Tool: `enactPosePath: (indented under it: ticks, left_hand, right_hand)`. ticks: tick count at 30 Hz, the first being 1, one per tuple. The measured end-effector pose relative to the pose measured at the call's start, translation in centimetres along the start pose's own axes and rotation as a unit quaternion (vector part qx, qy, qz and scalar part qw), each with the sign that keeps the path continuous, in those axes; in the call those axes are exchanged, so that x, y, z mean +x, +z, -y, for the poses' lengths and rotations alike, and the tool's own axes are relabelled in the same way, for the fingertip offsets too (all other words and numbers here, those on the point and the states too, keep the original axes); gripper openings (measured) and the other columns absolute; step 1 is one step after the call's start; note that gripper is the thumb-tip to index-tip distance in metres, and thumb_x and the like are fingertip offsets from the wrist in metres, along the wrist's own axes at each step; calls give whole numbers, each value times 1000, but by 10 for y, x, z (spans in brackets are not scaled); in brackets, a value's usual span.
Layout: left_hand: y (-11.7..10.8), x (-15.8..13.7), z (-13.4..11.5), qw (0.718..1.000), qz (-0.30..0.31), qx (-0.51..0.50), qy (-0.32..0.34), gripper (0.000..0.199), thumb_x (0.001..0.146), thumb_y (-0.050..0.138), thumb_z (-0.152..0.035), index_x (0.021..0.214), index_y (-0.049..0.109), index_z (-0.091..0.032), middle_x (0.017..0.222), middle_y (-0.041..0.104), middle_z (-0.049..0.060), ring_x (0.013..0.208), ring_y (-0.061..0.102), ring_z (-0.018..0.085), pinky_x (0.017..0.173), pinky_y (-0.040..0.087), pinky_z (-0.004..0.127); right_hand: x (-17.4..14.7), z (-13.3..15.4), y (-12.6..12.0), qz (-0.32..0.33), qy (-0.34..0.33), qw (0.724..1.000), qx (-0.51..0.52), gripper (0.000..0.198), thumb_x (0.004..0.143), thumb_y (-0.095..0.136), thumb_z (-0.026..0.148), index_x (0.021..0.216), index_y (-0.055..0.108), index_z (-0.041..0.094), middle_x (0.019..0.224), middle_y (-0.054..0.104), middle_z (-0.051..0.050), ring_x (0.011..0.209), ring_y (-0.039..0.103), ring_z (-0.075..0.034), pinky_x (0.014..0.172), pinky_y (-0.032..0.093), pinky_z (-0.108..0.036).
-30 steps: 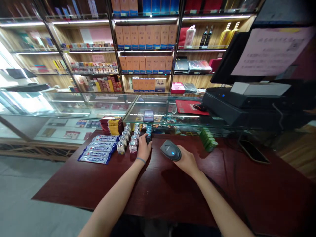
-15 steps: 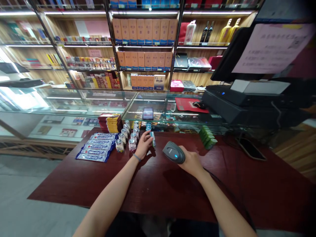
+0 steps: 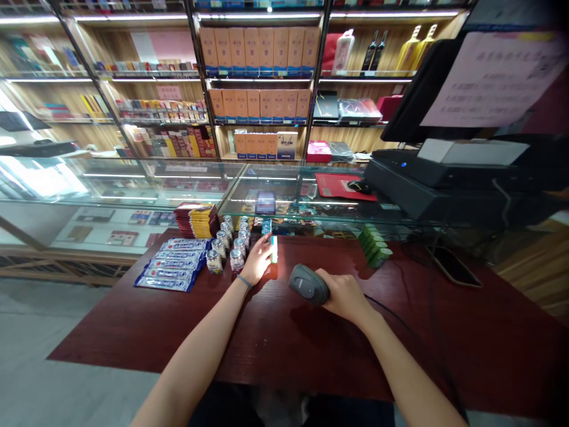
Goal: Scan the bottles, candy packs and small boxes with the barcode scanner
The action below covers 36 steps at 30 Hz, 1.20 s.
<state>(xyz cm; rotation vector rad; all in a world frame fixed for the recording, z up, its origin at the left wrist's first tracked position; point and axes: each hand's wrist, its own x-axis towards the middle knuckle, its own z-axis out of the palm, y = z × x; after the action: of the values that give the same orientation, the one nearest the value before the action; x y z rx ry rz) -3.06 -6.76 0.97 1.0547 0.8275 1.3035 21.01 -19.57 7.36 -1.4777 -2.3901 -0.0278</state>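
My right hand (image 3: 344, 295) is wrapped round a dark grey handheld barcode scanner (image 3: 309, 283), its head tilted left over the table. Light falls on a small blue-and-green pack (image 3: 274, 249) pinched in my left hand (image 3: 258, 261), close to the tabletop. What exactly the pack contains cannot be made out. Left of that hand stand two rows of small lidded jars (image 3: 237, 260). Blue-and-white long packets (image 3: 171, 265) lie overlapped farther left. Behind them is a stack of red and yellow packs (image 3: 195, 220).
Green cylindrical packs (image 3: 376, 246) stand in a row at the right, near a phone (image 3: 456, 267). The scanner's cable (image 3: 400, 320) trails right across the dark red table (image 3: 146, 332). A glass counter (image 3: 302, 207) borders the far side, with a monitor (image 3: 427, 89) at right.
The scanner has shifted slightly left and its blue light no longer shows. Bright light now falls on the pack and the table beside my left hand, which has barely moved.
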Motion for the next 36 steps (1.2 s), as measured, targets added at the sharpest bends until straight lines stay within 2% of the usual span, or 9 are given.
enactPosePath:
  ticks: [4, 8, 13, 16, 20, 24, 31, 36]
  left_hand:
    - [1, -2, -3, 994, 44, -88, -38, 62, 77, 79, -35, 134, 57, -28, 91, 64, 1, 80, 64, 13, 70, 52, 24]
    - [3, -7, -9, 994, 61, -80, -36, 68, 79, 77, -37, 141, 50, -29, 95, 66, 2, 88, 66, 15, 77, 54, 27]
    - [15, -8, -13, 999, 44, -25, -20, 54, 73, 80, -37, 121, 61, -22, 111, 67, 7, 97, 66, 18, 79, 55, 29]
    - [29, -6, -14, 1000, 17, 11, 6, 48, 71, 81, -35, 111, 58, -21, 105, 67, 5, 93, 66, 16, 75, 55, 27]
    - [61, 6, -10, 996, 17, 65, 60, 48, 69, 81, -36, 104, 52, -21, 93, 66, 1, 84, 66, 15, 74, 55, 28]
    - [104, 25, 4, 991, 17, 85, 98, 50, 67, 82, -36, 102, 51, -20, 88, 64, 0, 79, 66, 14, 72, 53, 27]
    - [186, 45, 37, 979, 6, 137, 150, 39, 73, 79, -27, 102, 54, -19, 92, 68, 5, 86, 67, 18, 81, 53, 33]
    - [231, 55, 67, 965, -12, 206, 161, 37, 73, 79, -20, 103, 56, -20, 96, 68, 4, 94, 67, 20, 91, 50, 37]
  right_hand:
    - [-1, -2, -1, -21, 9, 1000, 6, 38, 70, 64, 20, 107, 55, 23, 81, 77, -3, 72, 73, -24, 57, 35, -26]
    - [-1, -8, -4, -39, 30, 999, 6, 38, 71, 64, 22, 108, 55, 24, 81, 77, -3, 74, 74, -25, 58, 36, -26]
    - [-3, -24, -21, -67, 79, 995, 6, 30, 75, 64, 27, 103, 55, 25, 81, 77, -2, 73, 74, -27, 58, 36, -27]
    - [-10, -37, -34, -91, 107, 990, 4, 27, 77, 64, 29, 103, 56, 26, 77, 76, -1, 71, 74, -28, 57, 36, -28]
    - [-25, -56, -46, -129, 135, 982, 16, 27, 78, 65, 31, 103, 56, 27, 77, 76, -1, 72, 74, -28, 57, 39, -27]
    - [-45, -75, -54, -151, 178, 972, 20, 25, 78, 65, 32, 102, 58, 27, 74, 76, -1, 70, 74, -27, 57, 39, -27]
    - [-78, -107, -59, -190, 233, 954, 19, 29, 76, 65, 33, 103, 58, 27, 75, 76, -1, 69, 74, -28, 56, 41, -28]
    - [-95, -125, -62, -217, 254, 942, 39, 26, 77, 65, 34, 101, 56, 28, 73, 74, -1, 68, 74, -29, 56, 42, -28]
